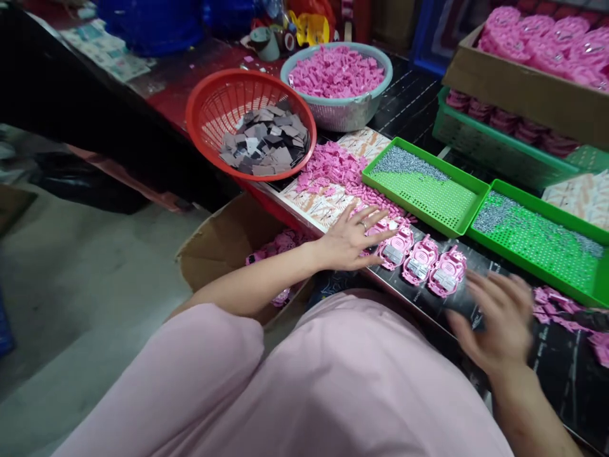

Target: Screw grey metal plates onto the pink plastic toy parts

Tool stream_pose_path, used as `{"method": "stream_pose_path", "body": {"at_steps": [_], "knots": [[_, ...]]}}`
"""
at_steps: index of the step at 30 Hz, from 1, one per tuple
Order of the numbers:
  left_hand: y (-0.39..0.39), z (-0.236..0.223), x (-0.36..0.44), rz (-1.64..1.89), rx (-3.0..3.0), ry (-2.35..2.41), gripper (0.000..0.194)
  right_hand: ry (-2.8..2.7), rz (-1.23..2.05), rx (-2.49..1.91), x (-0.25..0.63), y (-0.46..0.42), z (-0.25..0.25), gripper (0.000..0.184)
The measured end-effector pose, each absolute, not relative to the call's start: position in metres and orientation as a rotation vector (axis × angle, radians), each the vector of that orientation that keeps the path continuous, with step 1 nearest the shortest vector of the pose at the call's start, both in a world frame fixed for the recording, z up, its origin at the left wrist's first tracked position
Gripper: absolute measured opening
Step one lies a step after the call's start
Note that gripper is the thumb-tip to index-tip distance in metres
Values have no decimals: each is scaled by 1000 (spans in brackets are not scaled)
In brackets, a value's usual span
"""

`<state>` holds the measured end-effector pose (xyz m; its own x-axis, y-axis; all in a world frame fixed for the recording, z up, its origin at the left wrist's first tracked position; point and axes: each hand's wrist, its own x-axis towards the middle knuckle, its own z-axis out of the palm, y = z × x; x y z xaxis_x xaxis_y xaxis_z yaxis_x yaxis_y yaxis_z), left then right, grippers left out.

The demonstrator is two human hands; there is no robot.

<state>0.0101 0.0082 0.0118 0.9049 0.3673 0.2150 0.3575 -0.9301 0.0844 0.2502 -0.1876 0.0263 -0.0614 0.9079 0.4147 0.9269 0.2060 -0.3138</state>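
Note:
Several pink plastic casings with silvery plates stand in a row along the table's front edge; the rightmost casing (447, 271) and the casing beside it (420, 260) show fully. My left hand (354, 238), a ring on one finger, lies with fingers spread over the left end of that row and partly covers it. Just right of the row is my right hand (499, 317), blurred by motion, with its thumb and fingers apart and nothing visible in them. Small pink parts (333, 166) are heaped beyond my left hand.
Two green trays (469, 219) of small metal pieces lie behind the row. A red basket (195, 120) holds grey plates; a pale basket (342, 114) holds pink parts. At the back right, a cardboard box (523, 86) sits on a green crate (504, 152). Below the edge stands an open carton (214, 244).

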Motion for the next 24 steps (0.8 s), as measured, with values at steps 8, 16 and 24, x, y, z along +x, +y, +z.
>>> {"method": "stream_pose_path", "body": {"at_steps": [8, 16, 24], "knots": [[-14, -9, -19, 306, 3025, 577, 54, -2363, -144, -1982, 208, -173, -12, 63], [-24, -26, -151, 480, 2923, 925, 42, -2632, 123, -1426, 111, -101, -13, 66], [-26, -57, -214, 1010, 2695, 1358, 27, -2677, -29, -717, 72, -45, 19, 41]]}}
